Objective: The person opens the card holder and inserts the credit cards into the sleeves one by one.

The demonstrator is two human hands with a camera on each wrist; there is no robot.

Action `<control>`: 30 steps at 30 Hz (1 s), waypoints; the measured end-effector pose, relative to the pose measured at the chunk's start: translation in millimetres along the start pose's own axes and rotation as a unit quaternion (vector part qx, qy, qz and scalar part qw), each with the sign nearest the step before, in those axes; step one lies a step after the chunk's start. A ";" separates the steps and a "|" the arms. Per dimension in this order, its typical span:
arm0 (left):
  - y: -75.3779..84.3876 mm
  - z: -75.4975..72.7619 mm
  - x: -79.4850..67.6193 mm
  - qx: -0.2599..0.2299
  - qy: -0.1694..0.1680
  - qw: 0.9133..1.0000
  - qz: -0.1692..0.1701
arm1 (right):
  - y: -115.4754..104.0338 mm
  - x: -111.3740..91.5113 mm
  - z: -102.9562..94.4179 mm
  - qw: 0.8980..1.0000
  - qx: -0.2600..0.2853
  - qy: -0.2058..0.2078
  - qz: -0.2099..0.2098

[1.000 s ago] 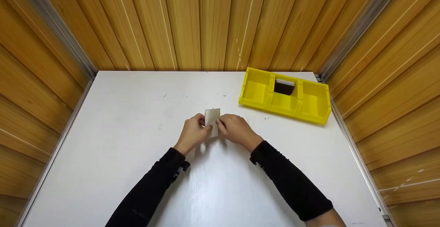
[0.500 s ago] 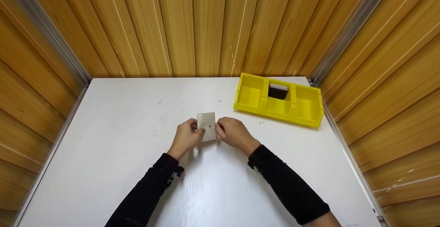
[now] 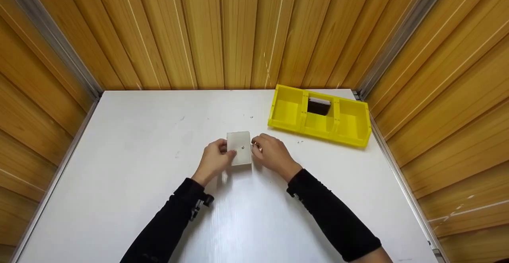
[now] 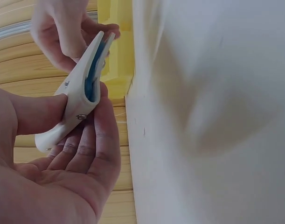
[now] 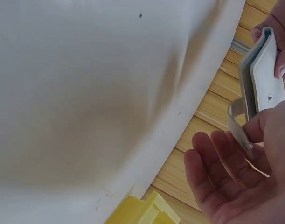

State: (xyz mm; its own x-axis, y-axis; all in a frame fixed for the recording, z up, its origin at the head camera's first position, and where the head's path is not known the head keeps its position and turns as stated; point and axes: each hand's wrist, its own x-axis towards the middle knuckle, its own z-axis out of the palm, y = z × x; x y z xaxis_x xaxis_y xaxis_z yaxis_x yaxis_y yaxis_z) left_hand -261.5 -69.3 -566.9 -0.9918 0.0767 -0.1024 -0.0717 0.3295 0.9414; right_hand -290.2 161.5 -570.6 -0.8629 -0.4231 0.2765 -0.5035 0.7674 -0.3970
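A small white card wallet (image 3: 239,139) is held upright over the middle of the table. My left hand (image 3: 214,158) grips its left side, thumb on the front face and fingers behind. One metal snap stud (image 3: 243,147) shows on that face. Blue inner sleeves (image 4: 92,77) show between the covers in the left wrist view. At the wallet's right edge, my right hand (image 3: 273,151) pinches the closing strap (image 5: 234,122) between thumb and index finger. That strap stands out from the wallet, its snap close by the fingertips; the other right fingers are loosely bent.
A yellow three-compartment bin (image 3: 304,129) stands at the back right of the white table (image 3: 139,135). Its middle compartment holds a dark, pale-edged item (image 3: 319,106). Wood-patterned walls (image 3: 238,32) enclose the back and both sides.
My right fingers have drawn off the wallet's front to its right edge with the strap, baring the stud. The wallet has turned more face-on to the head view, which has shifted slightly.
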 end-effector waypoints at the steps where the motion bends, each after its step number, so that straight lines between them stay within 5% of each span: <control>1: -1.2 0.1 -0.9 -0.009 -0.008 1.000 -0.007 | 0.2 -0.6 1.2 1.000 0.004 -0.003 0.000; 11: -3.5 -2.5 -2.3 -0.009 -0.020 0.999 -0.042 | 2.2 4.1 1.8 0.993 0.106 -0.030 0.038; 30: -0.1 -0.6 4.0 0.053 -0.032 0.998 -0.027 | 1.7 10.1 -9.3 0.973 0.208 -0.077 0.071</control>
State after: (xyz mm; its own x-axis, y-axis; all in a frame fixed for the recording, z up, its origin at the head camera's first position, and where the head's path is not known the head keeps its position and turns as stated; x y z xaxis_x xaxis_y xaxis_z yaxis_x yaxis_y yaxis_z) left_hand -265.5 -69.6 -567.2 -0.9778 0.1139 -0.1756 -0.1103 0.4326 0.8948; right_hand -299.4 163.0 -560.3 -0.9057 -0.4179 0.0716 -0.3251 0.5761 -0.7499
